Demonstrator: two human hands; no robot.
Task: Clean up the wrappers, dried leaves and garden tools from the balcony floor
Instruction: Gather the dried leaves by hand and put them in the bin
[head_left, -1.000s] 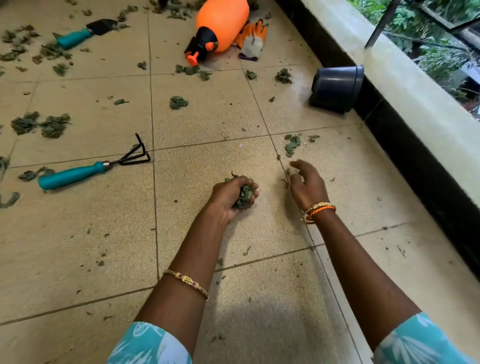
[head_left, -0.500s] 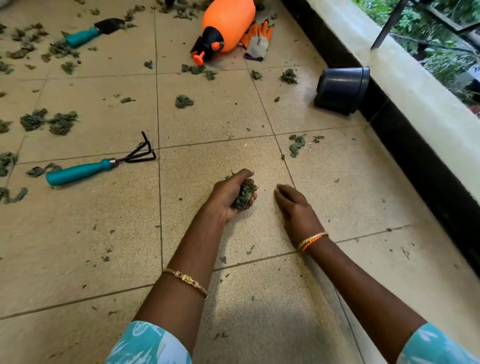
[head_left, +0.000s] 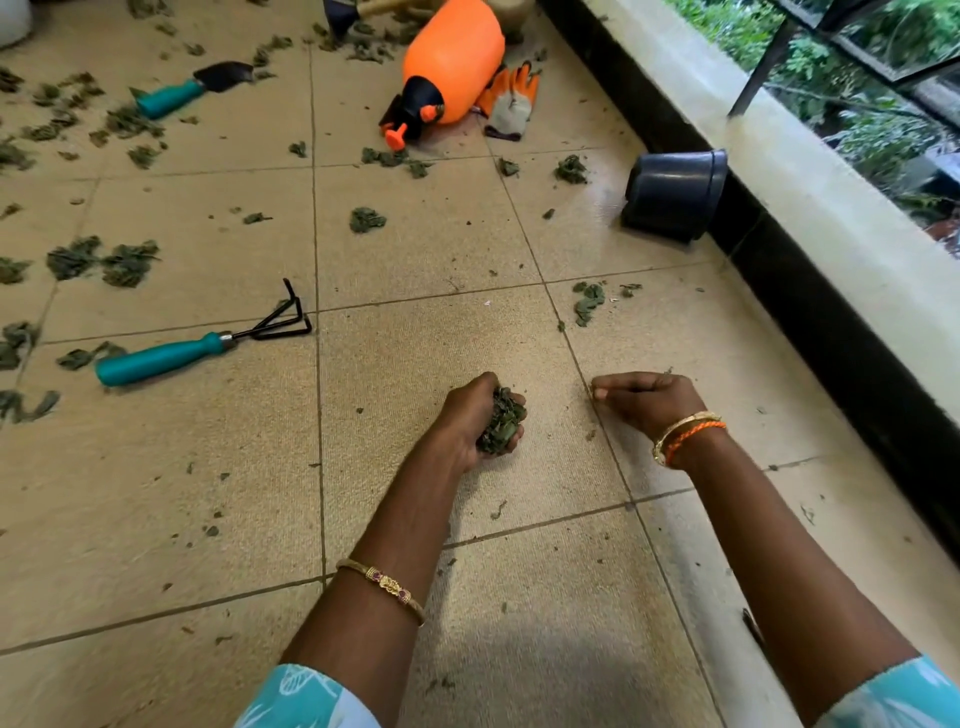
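Observation:
My left hand (head_left: 462, 421) grips a clump of dried leaves (head_left: 501, 423) just above the tiled floor. To its right my right hand (head_left: 649, 400) hovers low over the tiles with fingers curled and the knuckles up; nothing shows in it. More dried leaves lie scattered: a small patch (head_left: 589, 304) ahead of my right hand, a clump (head_left: 366, 219) farther out, piles (head_left: 104, 262) at the left. A teal-handled hand rake (head_left: 202, 348) lies left of my hands. A teal-handled trowel (head_left: 192, 91) lies at the far left.
An orange sprayer (head_left: 452, 67) lies on its side at the back, an orange and grey glove (head_left: 511, 101) next to it. A black pot (head_left: 675, 195) lies tipped against the low parapet wall (head_left: 831, 218) along the right. Leaf crumbs dot the tiles.
My right hand swept from the tile joint toward my left hand, then drew back to the right with its fingers curled. My left hand kept hold of its leaves.

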